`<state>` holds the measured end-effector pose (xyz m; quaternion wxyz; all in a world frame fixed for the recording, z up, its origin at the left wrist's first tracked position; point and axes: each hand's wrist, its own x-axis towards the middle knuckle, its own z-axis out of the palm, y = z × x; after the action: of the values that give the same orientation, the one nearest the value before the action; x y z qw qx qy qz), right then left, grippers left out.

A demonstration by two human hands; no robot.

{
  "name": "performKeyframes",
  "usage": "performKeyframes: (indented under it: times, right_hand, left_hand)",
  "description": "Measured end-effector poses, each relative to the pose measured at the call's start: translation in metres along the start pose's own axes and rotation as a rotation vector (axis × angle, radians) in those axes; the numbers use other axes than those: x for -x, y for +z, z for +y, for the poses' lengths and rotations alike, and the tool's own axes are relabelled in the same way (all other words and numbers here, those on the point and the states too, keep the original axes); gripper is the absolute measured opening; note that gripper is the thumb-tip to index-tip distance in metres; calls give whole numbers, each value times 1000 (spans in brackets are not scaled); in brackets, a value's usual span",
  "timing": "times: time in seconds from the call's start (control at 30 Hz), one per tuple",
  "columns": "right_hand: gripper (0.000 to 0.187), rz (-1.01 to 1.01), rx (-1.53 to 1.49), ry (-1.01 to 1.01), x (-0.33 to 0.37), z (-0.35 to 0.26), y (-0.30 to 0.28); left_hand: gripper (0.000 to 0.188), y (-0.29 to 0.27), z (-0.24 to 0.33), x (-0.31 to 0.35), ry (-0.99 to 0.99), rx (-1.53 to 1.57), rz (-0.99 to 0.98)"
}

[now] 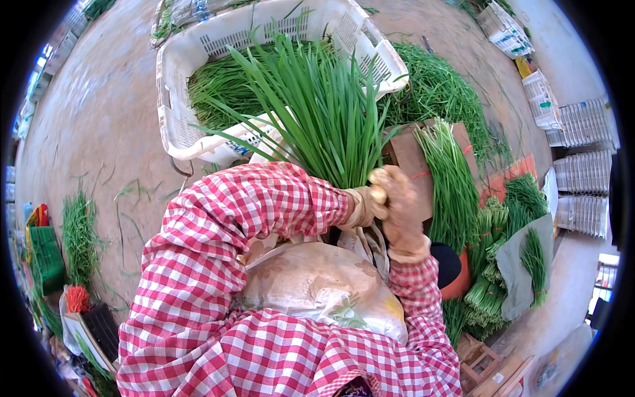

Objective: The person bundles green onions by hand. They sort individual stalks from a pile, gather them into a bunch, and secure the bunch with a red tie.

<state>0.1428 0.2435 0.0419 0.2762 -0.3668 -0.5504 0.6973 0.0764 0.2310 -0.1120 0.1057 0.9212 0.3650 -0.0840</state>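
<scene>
A loose bunch of garlic chives [324,116] fans up and away from me over the near rim of a white crate. My left hand [362,204], in a tan glove, is closed around the lower end of the bunch. Right beside it, at the stems' base, is my right hand [401,215], gloved too and smeared by motion, so its fingers do not read clearly. A tied bunch of chives [446,172] lies on a brown board [409,155] to the right of my hands. A clear plastic apron [317,278] covers my lap.
Ahead stands the white crate [173,99], holding more loose chives. A green heap [436,99] lies right of it. Several tied bundles [486,291] and a grey cloth [519,291] are at my right. Stacked white crates [582,175] stand farther right; scattered chives [81,238] lie left.
</scene>
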Motion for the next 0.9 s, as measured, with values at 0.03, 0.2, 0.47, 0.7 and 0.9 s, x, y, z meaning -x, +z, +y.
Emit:
performKeyframes:
  times: [0.03, 0.2, 0.47, 0.7, 0.9]
  right_hand:
    - [21, -66, 94, 61, 9, -14, -10]
    - [36, 467, 1749, -581, 14, -18, -76]
    - [26, -151, 1013, -618, -10, -25, 41]
    - [24, -106, 1060, -474, -20, 2, 44]
    - [19, -201, -13, 197, 1, 1, 27]
  left_hand:
    - [21, -4, -2, 7, 7, -27, -13]
    - [16, -67, 10, 33, 71, -26, -252]
    - [13, 21, 4, -4, -123, 94, -165]
    - [14, -14, 5, 29, -81, 28, -174]
    - [14, -43, 7, 37, -55, -22, -171]
